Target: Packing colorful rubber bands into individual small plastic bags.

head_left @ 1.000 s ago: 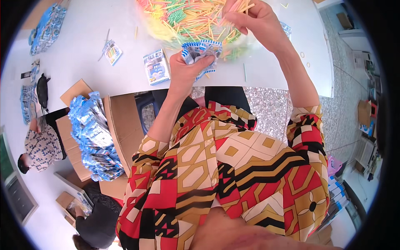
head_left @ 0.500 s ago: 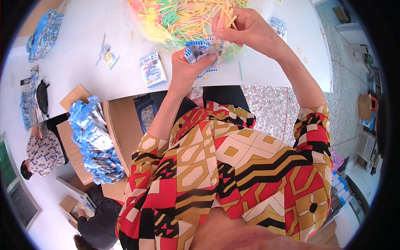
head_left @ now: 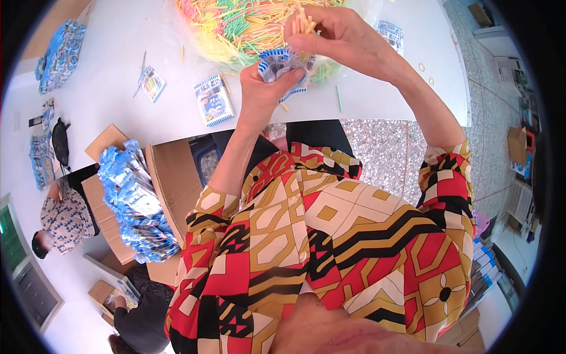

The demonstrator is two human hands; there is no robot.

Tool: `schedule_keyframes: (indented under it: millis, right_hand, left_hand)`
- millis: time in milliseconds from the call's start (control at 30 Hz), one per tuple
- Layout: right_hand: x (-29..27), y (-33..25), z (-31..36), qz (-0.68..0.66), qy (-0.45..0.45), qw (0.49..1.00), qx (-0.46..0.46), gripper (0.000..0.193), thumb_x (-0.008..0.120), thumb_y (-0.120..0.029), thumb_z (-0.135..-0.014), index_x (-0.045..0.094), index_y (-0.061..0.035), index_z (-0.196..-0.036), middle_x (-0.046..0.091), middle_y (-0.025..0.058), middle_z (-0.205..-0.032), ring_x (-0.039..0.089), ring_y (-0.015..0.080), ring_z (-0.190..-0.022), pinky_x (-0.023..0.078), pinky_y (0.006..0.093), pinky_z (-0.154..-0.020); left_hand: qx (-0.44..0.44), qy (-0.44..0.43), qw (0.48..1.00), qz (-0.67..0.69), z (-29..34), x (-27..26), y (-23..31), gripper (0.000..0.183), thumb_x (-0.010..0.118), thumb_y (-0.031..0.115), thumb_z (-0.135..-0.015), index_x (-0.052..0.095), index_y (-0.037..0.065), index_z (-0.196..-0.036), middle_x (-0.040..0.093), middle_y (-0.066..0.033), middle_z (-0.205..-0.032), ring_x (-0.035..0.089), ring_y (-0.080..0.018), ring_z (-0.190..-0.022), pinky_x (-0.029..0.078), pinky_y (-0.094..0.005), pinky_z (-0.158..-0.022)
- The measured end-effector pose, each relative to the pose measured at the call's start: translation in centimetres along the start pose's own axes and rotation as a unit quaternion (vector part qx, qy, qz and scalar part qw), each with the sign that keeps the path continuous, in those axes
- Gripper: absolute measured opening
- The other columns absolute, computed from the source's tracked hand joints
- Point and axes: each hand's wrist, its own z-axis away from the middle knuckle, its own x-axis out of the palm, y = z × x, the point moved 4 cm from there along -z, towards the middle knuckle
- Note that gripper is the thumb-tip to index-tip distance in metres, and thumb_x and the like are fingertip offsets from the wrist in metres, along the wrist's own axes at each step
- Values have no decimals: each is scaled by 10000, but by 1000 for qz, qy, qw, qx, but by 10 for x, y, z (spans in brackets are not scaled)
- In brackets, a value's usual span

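My left hand [head_left: 263, 94] is closed round a small blue-and-white plastic packet [head_left: 283, 69], which looks crumpled, its mouth facing up and away. Just above it, my right hand [head_left: 342, 42] pinches a bunch of short, pale yellow and pinkish sticks [head_left: 303, 25]. Their lower ends are at the packet's mouth; how far they reach inside is hidden by fingers and film. Behind both hands lies a large heap of thin coloured sticks [head_left: 236, 26], yellow, green, pink and orange, on clear plastic sheeting.
On the white table [head_left: 168, 115] lie a flat packet [head_left: 213, 100], a smaller packet [head_left: 153, 84], scissors [head_left: 141, 74] and a loose green stick [head_left: 339, 99]. A cardboard box [head_left: 171, 177] beside me holds many blue packets [head_left: 138, 203]. Two other people are at the left.
My right hand has come down and slightly left with the bunch of sticks, closer over the packet. My left hand has shifted slightly left, still holding the packet.
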Motion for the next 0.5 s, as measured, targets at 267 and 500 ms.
schedule_keyframes:
  millis: [267, 500]
  right_hand:
    - [0, 13, -5, -99, 73, 992, 6, 272, 486, -196, -921, 567, 24, -1057, 597, 98, -941, 519, 134, -880, 421, 264, -781]
    - [18, 35, -7, -19, 70, 996, -51, 363, 436, -354, -930, 572, -73, -1114, 548, 44, -1163, 498, 151, -1090, 381, 298, -929]
  left_hand:
    - [-7, 34, 998, 61, -12, 5, -1, 175, 686, 47, -763, 646, 7, -929, 652, -19, -836, 591, -66, -699, 490, -215, -642]
    - [-26, 24, 998, 51, -17, 6, -2, 160, 689, 49, -759, 649, 11, -909, 653, -27, -830, 601, -71, -698, 493, -212, -621]
